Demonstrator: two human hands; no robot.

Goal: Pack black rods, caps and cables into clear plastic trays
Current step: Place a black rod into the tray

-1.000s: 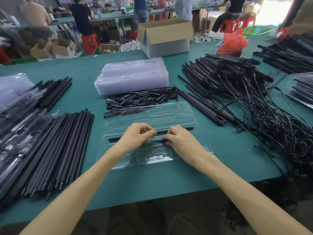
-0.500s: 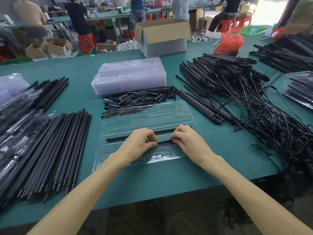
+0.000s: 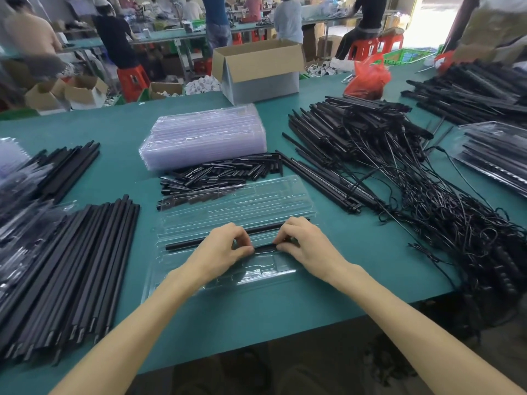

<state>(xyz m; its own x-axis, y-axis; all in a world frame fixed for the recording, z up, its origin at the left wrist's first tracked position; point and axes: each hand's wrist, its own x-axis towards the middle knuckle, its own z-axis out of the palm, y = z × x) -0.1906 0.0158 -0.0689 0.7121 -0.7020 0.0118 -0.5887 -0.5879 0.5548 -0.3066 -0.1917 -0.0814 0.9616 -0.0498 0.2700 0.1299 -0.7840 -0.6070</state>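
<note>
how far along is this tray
Early. Done: one long rod lies in the open tray. In hand: left hand and right hand pinch a second black piece at the nearer slot. To do: other slots look bare; caps and cables sit outside it.

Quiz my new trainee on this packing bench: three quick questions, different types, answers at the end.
1. True or false: the left hand and right hand both pinch a black piece at the clear tray.
2. What lies against that tray's far edge? A tape rolls, B short black caps, C scissors.
3. Fill in: the cable tangle is on the person's ____ side.
Key: 1 true; 2 B; 3 right.
</note>
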